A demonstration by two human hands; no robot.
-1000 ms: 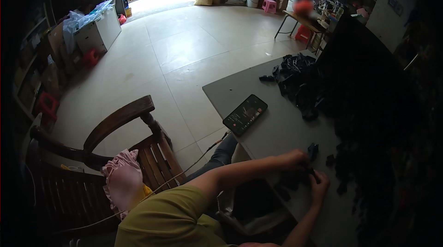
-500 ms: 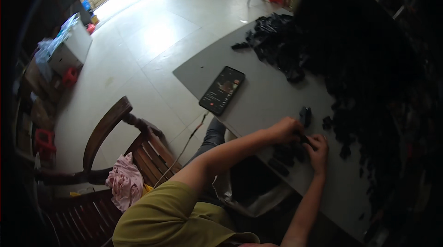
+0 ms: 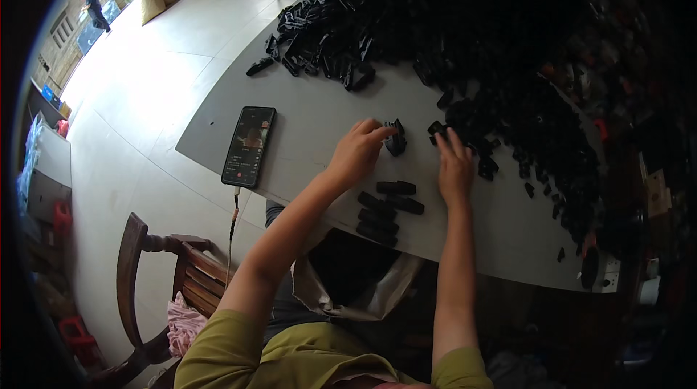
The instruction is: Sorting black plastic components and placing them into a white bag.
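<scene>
My left hand (image 3: 357,149) is over the table, its bent fingers reaching to a black plastic piece (image 3: 396,140) and touching its near side. My right hand (image 3: 456,169) stretches forward with its fingers apart, the tips at a small black part (image 3: 437,130) by the edge of the heap. Neither hand visibly has a closed grip. Between my forearms, several oblong black plastic pieces (image 3: 396,188) lie close together near the table's front edge.
A large heap of black plastic parts (image 3: 319,40) covers the table's far and right sides. A phone (image 3: 249,146) with a cable lies at the left. Below the front edge is an open sack (image 3: 312,291) with a dark inside. A wooden chair (image 3: 131,273) holds pink cloth (image 3: 185,323).
My hands, earlier together on a black piece, have moved apart and forward and let go of it. The view has swung to the right.
</scene>
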